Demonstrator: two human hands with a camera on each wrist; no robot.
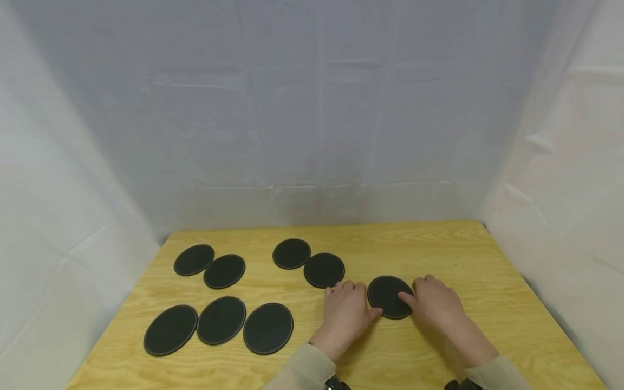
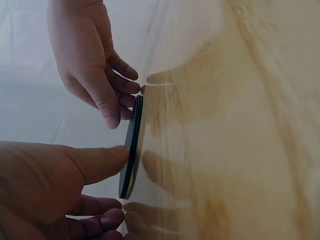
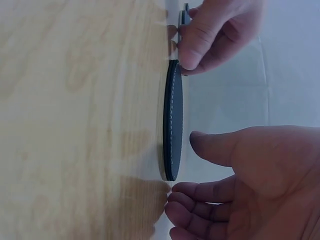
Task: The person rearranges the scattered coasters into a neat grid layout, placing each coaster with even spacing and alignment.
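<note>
Between the two hands a round black coaster stack [image 1: 390, 297] lies flat on the wooden table. From the side, in the right wrist view, the stack [image 3: 172, 120] shows layered edges and pale stitching. My left hand [image 1: 343, 309] rests at its left, thumb tip at the near left edge, fingers on the tabletop. On the right side is my right hand [image 1: 437, 303], its thumb overlapping the coaster in the head view. In the right wrist view that thumb [image 3: 215, 145] stands a little off the top face, with loosely bent fingers beside the lower edge.
Just beyond my left fingertips lies a black coaster [image 1: 324, 270], beside another coaster [image 1: 291, 253]. Two more, one of them a coaster [image 1: 194, 260], lie back left. A row of three, with its middle coaster [image 1: 221, 320], sits front left. White sheeting [image 1: 312, 119] surrounds the table [image 1: 487, 325].
</note>
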